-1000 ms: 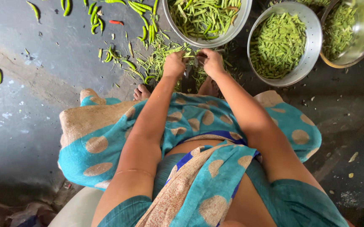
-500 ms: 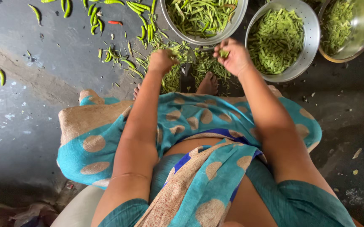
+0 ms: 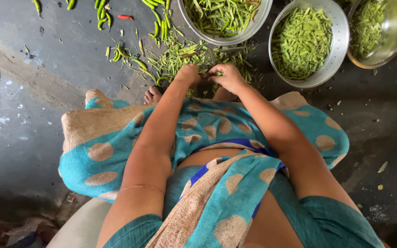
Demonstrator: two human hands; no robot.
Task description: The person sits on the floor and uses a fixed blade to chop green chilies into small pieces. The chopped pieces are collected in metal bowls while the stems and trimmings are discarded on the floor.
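Pinching a green bean [image 3: 217,73] between them, the left hand [image 3: 188,75] and right hand [image 3: 228,78] should, I judge, keep fingertips clear while trimming, dropping pieces into the bowl [image 3: 341,50] right of them.

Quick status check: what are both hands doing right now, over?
Left hand and right hand together, pinching a green bean. Bean trimmings piled beyond. Nothing in the way.
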